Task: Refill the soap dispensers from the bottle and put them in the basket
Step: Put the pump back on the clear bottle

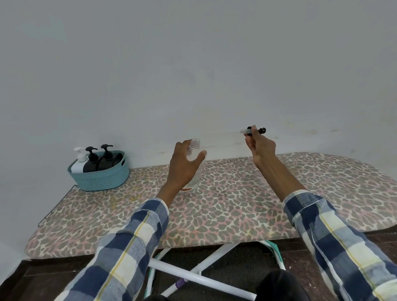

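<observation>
Left hand (184, 167) fingers wrap open clear dispenser (193, 164); right hand (258, 145) pinches pump head (255, 131). Risk: tube drips; dispenser tips under loose grip.

Left hand (184, 165) grips a clear uncapped bottle (194, 164) standing on the leopard-print ironing board (236, 205). Right hand (260, 144) holds a black pump head (255, 130) up in the air. Teal basket (99, 176) at far left holds three dispensers (93, 161).

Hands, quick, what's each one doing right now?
Left hand: wrapped round the clear bottle standing on the board, cap off.
Right hand: raised, pinching the black pump top.
</observation>
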Demonstrator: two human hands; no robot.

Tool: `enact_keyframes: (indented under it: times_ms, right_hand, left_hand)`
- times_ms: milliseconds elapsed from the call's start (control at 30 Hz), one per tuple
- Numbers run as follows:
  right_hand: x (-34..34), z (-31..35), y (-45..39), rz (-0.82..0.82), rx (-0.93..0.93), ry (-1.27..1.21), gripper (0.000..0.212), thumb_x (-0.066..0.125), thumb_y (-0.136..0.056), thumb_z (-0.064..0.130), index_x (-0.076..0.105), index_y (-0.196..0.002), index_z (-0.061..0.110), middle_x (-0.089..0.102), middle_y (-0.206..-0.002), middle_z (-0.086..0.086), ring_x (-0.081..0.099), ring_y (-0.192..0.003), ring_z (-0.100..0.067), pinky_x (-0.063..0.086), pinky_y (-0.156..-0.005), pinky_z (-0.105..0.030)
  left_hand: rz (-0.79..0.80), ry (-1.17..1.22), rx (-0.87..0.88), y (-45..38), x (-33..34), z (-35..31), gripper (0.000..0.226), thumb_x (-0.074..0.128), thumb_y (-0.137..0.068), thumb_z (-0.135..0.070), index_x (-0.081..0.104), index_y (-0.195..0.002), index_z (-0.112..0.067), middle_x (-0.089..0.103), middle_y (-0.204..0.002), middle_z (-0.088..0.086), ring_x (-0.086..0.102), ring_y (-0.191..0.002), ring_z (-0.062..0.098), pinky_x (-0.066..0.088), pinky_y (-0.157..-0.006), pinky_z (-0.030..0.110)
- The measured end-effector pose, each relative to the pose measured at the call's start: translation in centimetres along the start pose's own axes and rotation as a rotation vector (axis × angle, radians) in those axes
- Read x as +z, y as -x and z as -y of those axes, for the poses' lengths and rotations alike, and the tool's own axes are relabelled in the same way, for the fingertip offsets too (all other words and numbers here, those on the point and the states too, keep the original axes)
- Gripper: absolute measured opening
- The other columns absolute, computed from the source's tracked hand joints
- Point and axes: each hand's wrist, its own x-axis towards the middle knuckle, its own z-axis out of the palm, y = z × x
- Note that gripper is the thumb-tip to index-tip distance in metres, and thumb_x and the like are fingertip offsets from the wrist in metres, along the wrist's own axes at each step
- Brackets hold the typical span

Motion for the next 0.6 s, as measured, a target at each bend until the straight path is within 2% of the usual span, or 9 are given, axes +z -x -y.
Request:
enact_keyframes:
  times_ms: [67, 133, 233, 400, 500, 600]
  right_hand:
    - [-0.5, 0.2, 0.1, -0.001, -0.019, 0.019, 0.021, 0.078, -0.096, 0.016, 0.072, -0.080, 0.003, 0.072, -0.124, -0.026, 0.073, -0.100, -0.031, 0.055, -0.100, -0.029]
    - [-1.0, 0.4, 0.1, 0.009, -0.048, 0.038, 0.023, 0.077, -0.097, 0.016, 0.072, -0.079, 0.003, 0.074, -0.108, -0.020, 0.062, -0.089, -0.023, 0.058, -0.094, -0.028]
    - [-1.9, 0.5, -0.4, 0.046, -0.099, 0.063, 0.023, 0.078, -0.097, 0.018, 0.070, -0.083, 0.001, 0.062, -0.098, -0.016, 0.058, -0.089, -0.025, 0.058, -0.088, -0.027]
    - [-2.1, 1.3, -0.3, 0.057, -0.216, 0.131, 0.026, 0.078, -0.096, 0.021, 0.073, -0.103, -0.004, 0.074, -0.093, -0.012, 0.072, -0.085, -0.019, 0.060, -0.086, -0.026]
    - [-1.0, 2.3, 0.6, 0.097, -0.335, 0.181, 0.037, 0.077, -0.097, 0.023, 0.071, -0.117, -0.007, 0.073, -0.085, -0.008, 0.067, -0.073, -0.014, 0.062, -0.087, -0.029]
    - [0.3, 3.3, 1.5, 0.159, -0.445, 0.232, 0.037, 0.077, -0.097, 0.026, 0.067, -0.118, -0.003, 0.071, -0.083, -0.004, 0.065, -0.068, -0.013, 0.062, -0.087, -0.033]
  left_hand:
    - [0.006, 0.001, 0.005, 0.0, 0.2, 0.0, 0.051, 0.072, -0.098, -0.047, 0.057, -0.141, -0.022, 0.057, -0.122, -0.003, 0.059, -0.108, 0.013, 0.042, -0.091, 0.023]
    - [0.011, -0.003, 0.012, -0.1, 0.3, -0.2, 0.051, 0.072, -0.098, -0.046, 0.057, -0.141, -0.022, 0.056, -0.122, -0.003, 0.058, -0.108, 0.012, 0.042, -0.092, 0.024]
    - [0.019, -0.012, 0.026, 0.0, 0.3, -0.5, 0.051, 0.073, -0.098, -0.044, 0.057, -0.142, -0.022, 0.056, -0.122, -0.004, 0.057, -0.108, 0.011, 0.041, -0.091, 0.024]
    - [0.046, -0.023, 0.045, -0.1, 0.7, -0.7, 0.052, 0.073, -0.098, -0.045, 0.056, -0.142, -0.023, 0.056, -0.124, -0.004, 0.057, -0.110, 0.011, 0.041, -0.093, 0.024]
    - [0.040, -0.039, 0.052, -0.3, 0.8, -0.8, 0.053, 0.073, -0.098, -0.046, 0.057, -0.143, -0.022, 0.056, -0.125, -0.003, 0.058, -0.109, 0.011, 0.041, -0.090, 0.022]
    - [0.024, -0.038, 0.039, -0.5, 0.6, -0.6, 0.052, 0.073, -0.098, -0.045, 0.058, -0.142, -0.022, 0.057, -0.122, -0.002, 0.059, -0.106, 0.011, 0.039, -0.082, 0.015]
